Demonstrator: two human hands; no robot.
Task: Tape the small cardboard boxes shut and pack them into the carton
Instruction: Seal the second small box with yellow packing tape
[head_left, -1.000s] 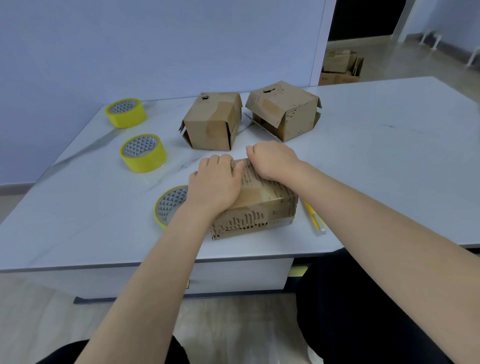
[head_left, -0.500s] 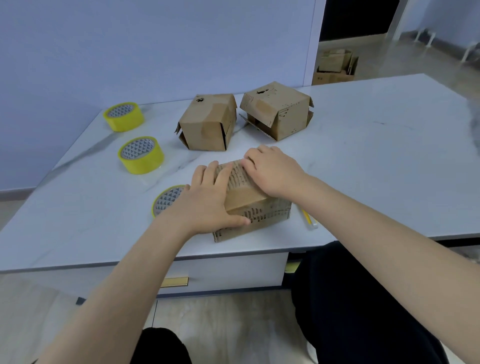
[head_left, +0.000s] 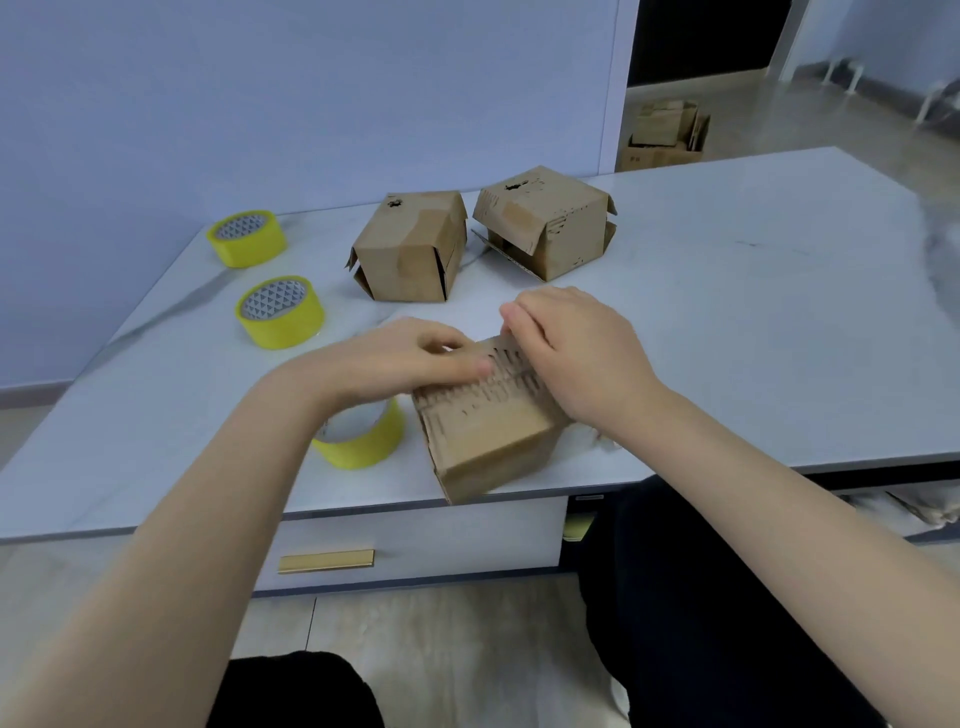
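Observation:
A small cardboard box (head_left: 488, 431) with torn black print lies turned at an angle near the table's front edge. My left hand (head_left: 395, 358) holds its far left corner, thumb laid across the top. My right hand (head_left: 582, 358) lies on the box top with the fingers bent over the far edge. Close against the box's left side stands a yellow tape roll (head_left: 363, 441), partly hidden under my left wrist. Two more small boxes (head_left: 410, 249) (head_left: 545, 218) with loose flaps sit further back.
Two more yellow tape rolls (head_left: 280, 312) (head_left: 247, 239) stand at the left of the white marble-look table (head_left: 727, 312). Cardboard cartons (head_left: 662, 132) sit on the floor beyond the table, by a doorway. A wall runs behind the table.
The box has been turned so one corner points at me and has slid toward the front edge. My left hand went from lying flat on the top to the far left corner.

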